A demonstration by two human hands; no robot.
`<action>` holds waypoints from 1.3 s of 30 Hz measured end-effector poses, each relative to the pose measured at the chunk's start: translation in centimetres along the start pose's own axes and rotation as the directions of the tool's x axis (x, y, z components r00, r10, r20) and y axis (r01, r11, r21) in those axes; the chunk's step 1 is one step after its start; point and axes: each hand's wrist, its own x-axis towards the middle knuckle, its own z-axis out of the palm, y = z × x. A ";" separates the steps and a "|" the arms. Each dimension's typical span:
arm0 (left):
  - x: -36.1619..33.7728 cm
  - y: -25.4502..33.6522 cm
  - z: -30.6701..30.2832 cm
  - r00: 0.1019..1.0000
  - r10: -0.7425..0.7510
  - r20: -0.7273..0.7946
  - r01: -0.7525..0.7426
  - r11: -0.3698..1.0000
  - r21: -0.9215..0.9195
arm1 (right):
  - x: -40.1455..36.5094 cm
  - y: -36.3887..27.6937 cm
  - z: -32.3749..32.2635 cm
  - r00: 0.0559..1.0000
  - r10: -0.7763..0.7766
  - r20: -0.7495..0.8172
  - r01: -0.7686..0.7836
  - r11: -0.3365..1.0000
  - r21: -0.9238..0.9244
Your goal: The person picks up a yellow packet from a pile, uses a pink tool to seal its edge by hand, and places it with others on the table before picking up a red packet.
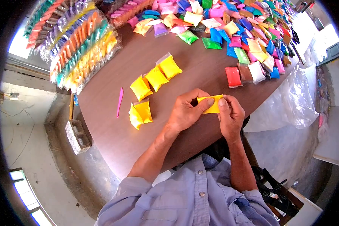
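Note:
Between my two hands, close to the table's near edge, is a small yellow packet [213,107]. My left hand [188,111] pinches its left end, thumb on top. The other end is gripped by my right hand [231,115], its thumb also on the upper face. Left of my hands, several more yellow packets [156,78] lie in a slanting row on the brown table [109,98]. Below that row sit yellow packets [141,113] that overlap each other. A thin pink plastic tool [119,102] rests farther left.
A large heap of colourful packets [229,28] covers the far right. Red, brown and white packets [245,74] lie along its near side. Long clear bags of coloured packets [86,49] are stacked at the far left. Clear plastic sheeting [286,101] hangs beyond the right edge.

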 end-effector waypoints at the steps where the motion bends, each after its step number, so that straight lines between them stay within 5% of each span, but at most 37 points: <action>1: 0.1 0.0 0.0 1.000 0.020 0.002 -0.020 1.000 -0.024 | 0.0 0.1 0.0 1.000 0.001 -0.001 -0.001 1.000 0.000; 12: 0.0 0.7 -0.3 0.998 0.018 0.068 -0.021 0.999 0.034 | 0.0 0.6 -0.5 1.000 0.027 0.003 -0.027 0.991 0.129; 18: 0.1 0.6 -0.3 0.996 -0.051 0.075 0.053 0.998 -0.026 | 0.1 0.1 0.0 1.000 0.022 -0.017 -0.019 0.991 0.135; 30: 0.3 -0.4 -0.4 0.999 0.025 -0.025 -0.029 0.978 -0.209 | 0.0 0.7 -0.2 1.000 -0.006 -0.023 0.010 0.982 0.188; 39: 0.1 0.3 -0.1 0.993 0.001 0.119 0.014 0.992 -0.123 | 0.2 0.9 -0.2 0.999 0.016 -0.037 -0.004 0.951 0.309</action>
